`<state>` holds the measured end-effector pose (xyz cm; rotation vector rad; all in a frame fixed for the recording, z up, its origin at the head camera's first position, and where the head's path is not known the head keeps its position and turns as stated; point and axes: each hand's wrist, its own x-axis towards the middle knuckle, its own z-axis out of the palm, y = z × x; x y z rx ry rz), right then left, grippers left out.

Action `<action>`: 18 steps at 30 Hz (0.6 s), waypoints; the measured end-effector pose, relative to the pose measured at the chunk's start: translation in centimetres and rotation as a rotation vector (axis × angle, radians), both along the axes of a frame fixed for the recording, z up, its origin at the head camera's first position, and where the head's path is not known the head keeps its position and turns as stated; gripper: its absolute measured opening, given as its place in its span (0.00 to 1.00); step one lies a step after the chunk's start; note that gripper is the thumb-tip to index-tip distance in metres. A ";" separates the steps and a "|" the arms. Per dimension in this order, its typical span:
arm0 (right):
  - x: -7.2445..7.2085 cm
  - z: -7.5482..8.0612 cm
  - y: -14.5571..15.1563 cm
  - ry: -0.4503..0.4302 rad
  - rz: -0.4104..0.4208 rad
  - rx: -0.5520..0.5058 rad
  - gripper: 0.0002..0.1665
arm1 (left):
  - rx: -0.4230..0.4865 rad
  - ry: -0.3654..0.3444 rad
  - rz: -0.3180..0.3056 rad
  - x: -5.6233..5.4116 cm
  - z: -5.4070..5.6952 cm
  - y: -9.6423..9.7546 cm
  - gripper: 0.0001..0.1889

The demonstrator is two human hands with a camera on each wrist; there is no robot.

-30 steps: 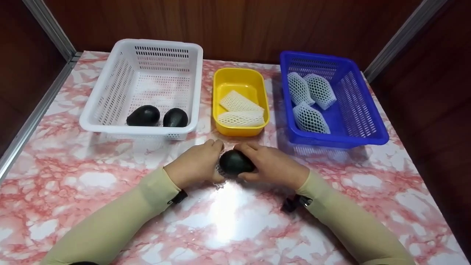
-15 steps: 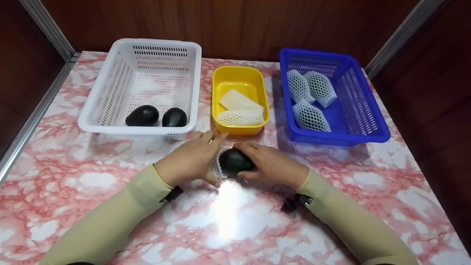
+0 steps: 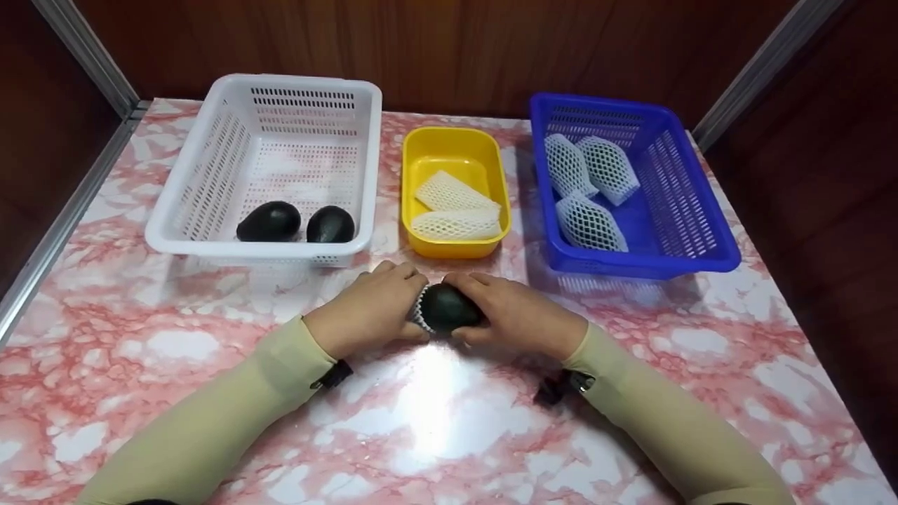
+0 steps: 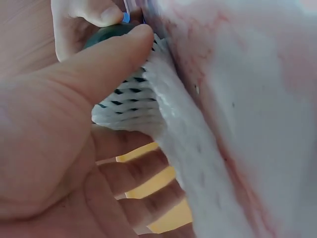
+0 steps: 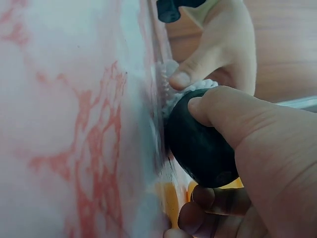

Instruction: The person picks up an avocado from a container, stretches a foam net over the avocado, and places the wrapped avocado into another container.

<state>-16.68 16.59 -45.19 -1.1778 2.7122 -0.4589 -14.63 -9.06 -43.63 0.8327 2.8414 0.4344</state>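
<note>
A dark green avocado point(image 3: 450, 308) lies at the middle of the table, its left end inside a white foam net sleeve point(image 4: 133, 101). My right hand point(image 3: 523, 312) grips the bare end, thumb on one side and fingers on the other, as the right wrist view shows. From the left, my left hand point(image 3: 372, 305) pinches the sleeve around the avocado, its thumb over the net's rim. In the left wrist view the sleeve's loose tail hangs back past the fingers along the table.
Two avocados point(image 3: 269, 221) lie in the white basket point(image 3: 161, 203) at the left. Behind the hands, a yellow bin point(image 3: 459, 249) holds two flat foam sleeves point(image 3: 456, 224). Several netted avocados point(image 3: 593, 223) sit in the blue basket point(image 3: 726, 258) at the right.
My left hand spread open and drew back a little to the left, then closed in again on the sleeve. The net edge now shows around the avocado's left side. My right hand stayed put.
</note>
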 end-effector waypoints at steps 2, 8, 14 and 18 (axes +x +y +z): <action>0.0 0.1 0.0 0.001 0.018 0.004 0.48 | 0.009 -0.015 -0.001 0.0 0.1 0.0 0.37; -0.2 0.7 0.2 0.017 0.056 -0.010 0.47 | 0.091 -0.048 -0.016 0.0 0.1 0.1 0.42; -0.1 1.1 0.3 0.027 0.076 0.006 0.48 | 0.131 -0.051 -0.039 0.1 -0.2 0.5 0.44; 0.0 1.1 0.3 0.054 0.093 0.024 0.48 | 0.131 -0.037 -0.037 0.3 -0.4 1.0 0.41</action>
